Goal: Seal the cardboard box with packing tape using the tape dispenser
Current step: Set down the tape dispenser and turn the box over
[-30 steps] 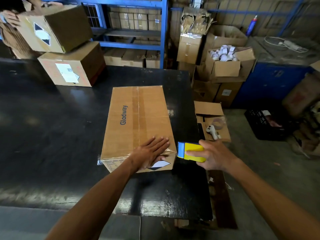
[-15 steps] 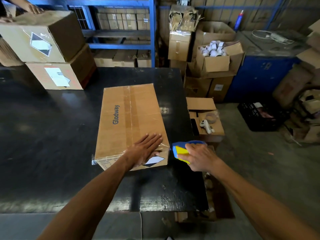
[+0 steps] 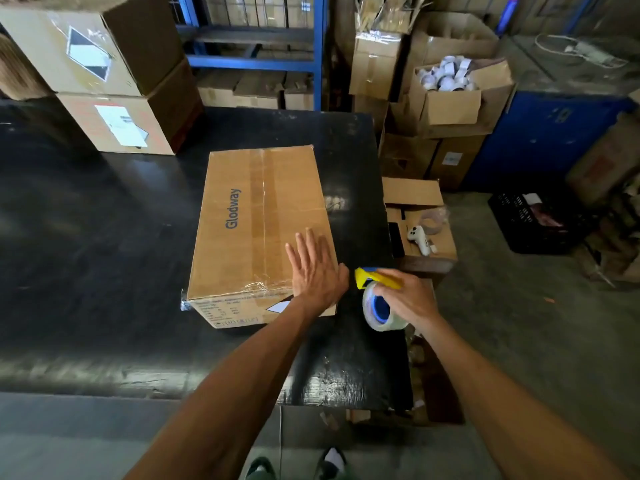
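Observation:
A brown cardboard box (image 3: 256, 223) printed "Glodway" lies on the black table (image 3: 86, 244), with clear tape along its top seam and over its near edge. My left hand (image 3: 317, 271) rests flat, fingers spread, on the box's near right corner. My right hand (image 3: 405, 296) grips the yellow and blue tape dispenser (image 3: 375, 292) just right of that corner, above the table. The clear tape roll hangs below my fingers with its blue core facing me.
Two stacked cardboard boxes (image 3: 114, 84) stand at the table's back left. A blue shelf rack (image 3: 256, 60) is behind. Right of the table stand open cartons (image 3: 450, 95), a low carton with a white handheld device (image 3: 419, 239), and a black crate (image 3: 533, 223) on the floor.
My right hand has turned the dispenser so that the tape roll now shows below it, close to the box's right corner. My left hand stays on the box, now flatter.

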Demonstrator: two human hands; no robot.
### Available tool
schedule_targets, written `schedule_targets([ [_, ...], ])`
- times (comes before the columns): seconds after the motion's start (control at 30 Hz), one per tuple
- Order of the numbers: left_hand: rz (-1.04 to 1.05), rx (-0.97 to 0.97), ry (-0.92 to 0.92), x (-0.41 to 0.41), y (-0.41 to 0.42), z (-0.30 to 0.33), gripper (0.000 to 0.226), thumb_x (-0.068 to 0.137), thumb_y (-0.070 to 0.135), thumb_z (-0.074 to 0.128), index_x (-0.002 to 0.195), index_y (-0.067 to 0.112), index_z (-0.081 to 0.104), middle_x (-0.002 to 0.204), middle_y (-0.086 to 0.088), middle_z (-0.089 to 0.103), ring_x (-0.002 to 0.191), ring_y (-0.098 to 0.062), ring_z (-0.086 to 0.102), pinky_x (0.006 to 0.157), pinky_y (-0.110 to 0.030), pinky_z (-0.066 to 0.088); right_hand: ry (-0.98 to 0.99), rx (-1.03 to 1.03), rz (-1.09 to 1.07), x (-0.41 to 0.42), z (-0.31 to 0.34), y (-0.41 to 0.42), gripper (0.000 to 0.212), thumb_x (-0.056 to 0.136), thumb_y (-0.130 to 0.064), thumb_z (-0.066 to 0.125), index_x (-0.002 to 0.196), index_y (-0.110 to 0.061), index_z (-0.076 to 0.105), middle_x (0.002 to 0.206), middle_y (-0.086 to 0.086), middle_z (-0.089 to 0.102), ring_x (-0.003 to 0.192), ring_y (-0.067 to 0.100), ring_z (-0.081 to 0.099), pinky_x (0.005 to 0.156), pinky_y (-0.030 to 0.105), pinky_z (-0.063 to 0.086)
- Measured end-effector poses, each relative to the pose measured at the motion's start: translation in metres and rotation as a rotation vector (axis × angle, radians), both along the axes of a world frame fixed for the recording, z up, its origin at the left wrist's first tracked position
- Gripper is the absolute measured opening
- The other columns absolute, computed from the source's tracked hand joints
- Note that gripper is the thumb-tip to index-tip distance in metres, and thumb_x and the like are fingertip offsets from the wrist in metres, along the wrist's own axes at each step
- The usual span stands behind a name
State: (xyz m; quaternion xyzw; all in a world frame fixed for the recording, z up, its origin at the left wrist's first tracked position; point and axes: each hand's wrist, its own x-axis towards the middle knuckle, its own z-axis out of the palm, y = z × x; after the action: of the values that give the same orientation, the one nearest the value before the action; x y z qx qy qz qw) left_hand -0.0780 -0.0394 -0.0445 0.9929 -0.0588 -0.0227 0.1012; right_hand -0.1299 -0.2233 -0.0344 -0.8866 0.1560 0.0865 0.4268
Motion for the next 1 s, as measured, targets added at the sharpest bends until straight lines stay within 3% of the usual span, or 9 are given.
schedule_targets([
  [0.13,0.122,-0.033,0.063,0.006,-0.006,-0.003,0.088,0.099,0.055,0.028,0.156,-0.003,-0.002,0.163,-0.029,-0.012,0.151,-0.043,-0.014,0.120,-0.060,-0.009,0.122,0.244,-0.222,0.008,-0.049,-0.010,0.049,0.069,-0.051,0.065,0.114,-0.031,0.061,0.097,0.000,0.071,0.092,0.022,0.069,0.089,0.044,0.054],
  [0.27,0.103,0.014,0.067,0.007,-0.009,-0.006,0.084,0.100,0.052,0.026,0.157,-0.002,-0.003,0.163,-0.029,-0.011,0.151,-0.043,-0.015,0.121,-0.060,-0.009,0.153,0.306,-0.287,0.007,-0.073,0.002,0.037,0.088,-0.049,0.059,0.118,-0.028,0.057,0.112,0.006,0.067,0.100,0.023,0.062,0.093,0.042,0.048],
  [0.37,0.110,0.020,0.049,0.006,-0.008,-0.008,0.083,0.101,0.054,0.022,0.157,-0.003,-0.001,0.164,-0.028,-0.009,0.152,-0.042,-0.013,0.122,-0.056,-0.007,0.121,0.213,-0.218,0.004,-0.079,0.010,0.037,0.102,-0.034,0.049,0.134,-0.017,0.057,0.129,0.010,0.062,0.114,0.029,0.056,0.083,0.025,0.034],
  [0.43,0.107,-0.017,0.037,0.006,-0.006,-0.009,0.083,0.102,0.058,0.016,0.158,0.000,-0.001,0.165,-0.026,-0.010,0.153,-0.038,-0.014,0.123,-0.052,-0.010,0.126,0.083,-0.168,0.001,-0.082,0.011,0.043,0.106,-0.030,0.043,0.144,-0.012,0.048,0.135,0.013,0.057,0.126,0.034,0.049,0.076,0.026,0.027],
  [0.57,0.120,-0.043,0.014,0.005,-0.004,-0.009,0.082,0.102,0.060,0.014,0.158,0.002,0.001,0.165,-0.024,-0.009,0.153,-0.035,-0.013,0.124,-0.050,-0.010,0.136,-0.067,-0.165,0.001,-0.091,0.013,0.036,0.105,-0.027,0.043,0.134,-0.012,0.057,0.122,0.020,0.065,0.114,0.037,0.055,0.067,0.029,0.018],
  [0.63,0.123,-0.020,0.018,0.004,-0.006,-0.008,0.082,0.102,0.058,0.017,0.158,0.001,0.000,0.165,-0.025,-0.009,0.153,-0.036,-0.013,0.124,-0.051,-0.009,0.175,-0.072,-0.171,0.005,-0.088,0.013,0.035,0.102,-0.030,0.046,0.131,-0.016,0.059,0.126,0.019,0.064,0.117,0.037,0.054,0.079,0.030,0.029],
  [0.7,0.121,-0.011,0.026,0.003,-0.006,-0.007,0.083,0.101,0.058,0.018,0.158,0.000,-0.002,0.165,-0.025,-0.010,0.153,-0.036,-0.015,0.123,-0.053,-0.009,0.176,-0.050,-0.188,0.014,-0.075,0.012,0.048,0.099,-0.040,0.050,0.143,-0.020,0.050,0.142,0.014,0.055,0.131,0.035,0.046,0.101,0.036,0.036],
  [0.87,0.209,-0.051,-0.016,0.001,-0.004,0.000,0.103,0.093,0.075,0.017,0.155,-0.002,-0.010,0.162,-0.028,-0.020,0.150,-0.038,-0.024,0.122,-0.054,-0.012,-0.024,0.050,-0.010,0.066,-0.015,0.024,0.060,0.099,-0.056,0.042,0.153,-0.030,0.033,0.162,0.000,0.027,0.149,0.025,0.021,0.119,0.048,0.021],
  [1.0,0.347,0.000,0.033,-0.003,0.013,0.006,0.129,0.074,0.095,0.012,0.154,-0.003,-0.014,0.160,-0.030,-0.021,0.148,-0.041,-0.026,0.118,-0.060,-0.018,-0.144,-0.119,0.311,0.131,0.016,0.054,0.063,0.099,-0.063,0.029,0.156,-0.037,0.021,0.167,-0.005,0.005,0.152,0.016,-0.004,0.122,0.049,0.002],
])
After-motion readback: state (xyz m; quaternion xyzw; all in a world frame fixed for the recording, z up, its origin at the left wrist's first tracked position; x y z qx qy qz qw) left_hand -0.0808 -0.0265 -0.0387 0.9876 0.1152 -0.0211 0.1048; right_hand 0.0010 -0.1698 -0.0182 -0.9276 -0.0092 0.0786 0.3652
